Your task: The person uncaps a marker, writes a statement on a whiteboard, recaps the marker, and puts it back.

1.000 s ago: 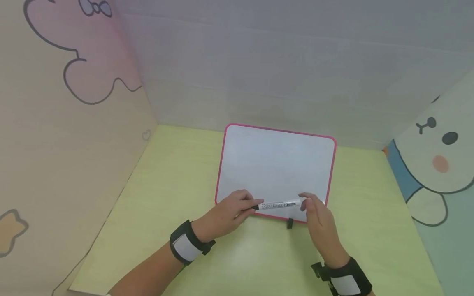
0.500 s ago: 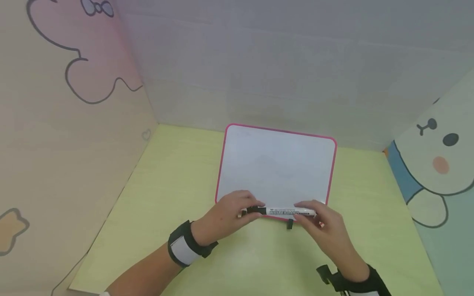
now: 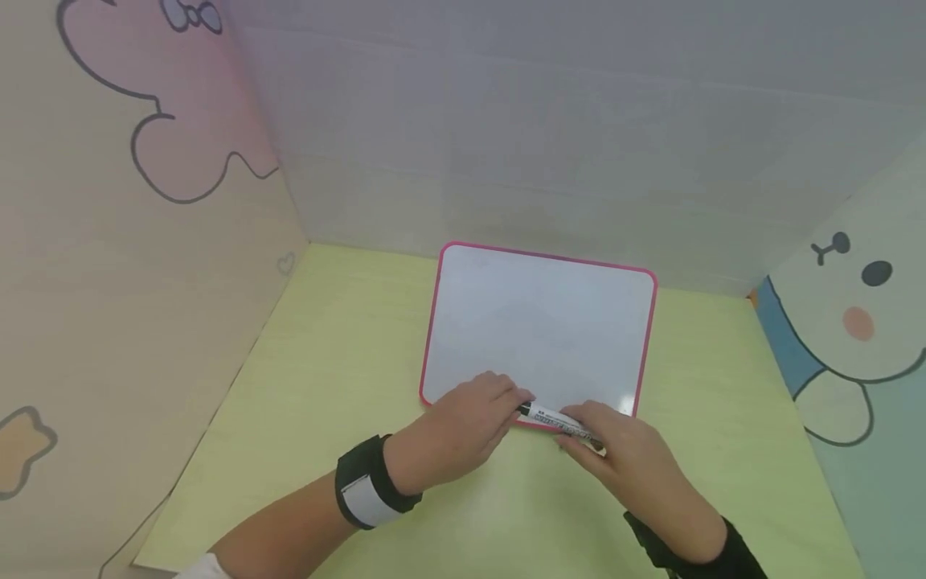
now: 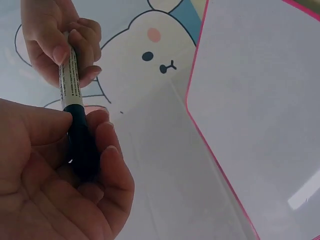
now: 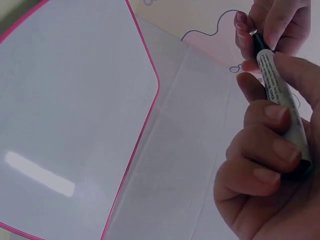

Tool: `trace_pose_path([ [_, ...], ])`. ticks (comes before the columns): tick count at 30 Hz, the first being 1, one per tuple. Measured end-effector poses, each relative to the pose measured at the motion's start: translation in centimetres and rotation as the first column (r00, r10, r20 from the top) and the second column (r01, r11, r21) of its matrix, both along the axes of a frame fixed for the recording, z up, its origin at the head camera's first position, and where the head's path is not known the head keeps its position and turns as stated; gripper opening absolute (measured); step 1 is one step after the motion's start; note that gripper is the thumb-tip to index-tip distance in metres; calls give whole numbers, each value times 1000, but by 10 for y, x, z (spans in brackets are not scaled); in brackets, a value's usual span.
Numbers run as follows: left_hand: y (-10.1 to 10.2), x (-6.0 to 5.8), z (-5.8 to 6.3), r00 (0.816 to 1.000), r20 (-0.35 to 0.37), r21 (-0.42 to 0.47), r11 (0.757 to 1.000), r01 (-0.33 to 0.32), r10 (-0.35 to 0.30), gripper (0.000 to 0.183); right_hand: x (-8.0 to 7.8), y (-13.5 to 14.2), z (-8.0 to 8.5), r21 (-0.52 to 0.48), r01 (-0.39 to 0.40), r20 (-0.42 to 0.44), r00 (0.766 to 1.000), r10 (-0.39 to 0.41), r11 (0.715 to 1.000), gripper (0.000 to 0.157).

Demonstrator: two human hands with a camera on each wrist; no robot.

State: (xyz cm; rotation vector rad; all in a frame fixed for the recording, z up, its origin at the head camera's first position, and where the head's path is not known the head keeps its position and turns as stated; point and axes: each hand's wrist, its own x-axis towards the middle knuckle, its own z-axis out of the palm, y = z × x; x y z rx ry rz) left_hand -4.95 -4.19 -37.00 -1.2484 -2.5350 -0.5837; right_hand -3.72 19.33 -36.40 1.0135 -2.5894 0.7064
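Note:
A whiteboard marker (image 3: 555, 420) with a white printed barrel is held between both hands, above the near edge of a pink-framed whiteboard (image 3: 546, 330). My left hand (image 3: 463, 430) grips its dark cap (image 4: 80, 140), fingers and thumb curled round it in the left wrist view. Around the barrel (image 5: 280, 95) my right hand (image 3: 637, 462) curls its fingers, with the dark rear end near the palm. The cap meets the barrel with no gap that I can see. The board's face shows no writing, only a light reflection.
The whiteboard stands on a pale yellow-green tabletop (image 3: 347, 338). A plain grey wall (image 3: 506, 145) rises behind it. Panels with cartoon drawings flank both sides, with a bear face (image 3: 861, 297) on the right.
The right hand has shifted from the marker's tip end to a grip round its barrel. The marker now slants down to the right, and the left hand has moved slightly right.

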Motion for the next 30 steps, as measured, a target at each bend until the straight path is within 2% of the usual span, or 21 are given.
trace_pose_path([
  [3, 2, 4, 1, 1000, -13, -43, 999, 14, -15, 25, -1, -3, 1, -14, -27, -41, 999, 26, 1000, 18],
  [7, 2, 7, -1, 999, 27, -14, 999, 43, -43, 24, -2, -2, 3, -5, -57, -56, 997, 56, 998, 16],
  [11, -1, 7, 0, 985, 157, -2, 997, 71, -70, 28, -2, 0, 3, -6, -107, -82, 991, 106, 994, 18],
  [14, -3, 8, 1, 960, 265, -10, 996, 91, -85, 33, -2, 1, 3, -12, -146, -87, 986, 144, 989, 18],
  [18, -4, 9, 3, 943, 321, -13, 995, 98, -89, 35, -2, 2, 3, -10, -171, -75, 983, 170, 985, 20],
  [21, 0, 9, 5, 965, 257, -85, 993, 81, -57, 32, -2, 3, 3, 2, -165, -89, 982, 164, 986, 22],
  [25, 5, 9, 6, 996, 79, -156, 986, 61, -49, 29, -3, 3, 3, 15, -133, -107, 985, 134, 991, 20],
  [27, 7, 9, 6, 997, 27, -132, 989, 71, -68, 27, -3, 3, 4, 19, -124, -105, 987, 125, 992, 19],
  [30, 7, 8, 5, 995, 41, -79, 992, 99, -96, 22, -3, 4, 5, 10, -129, -98, 987, 129, 992, 18],
])
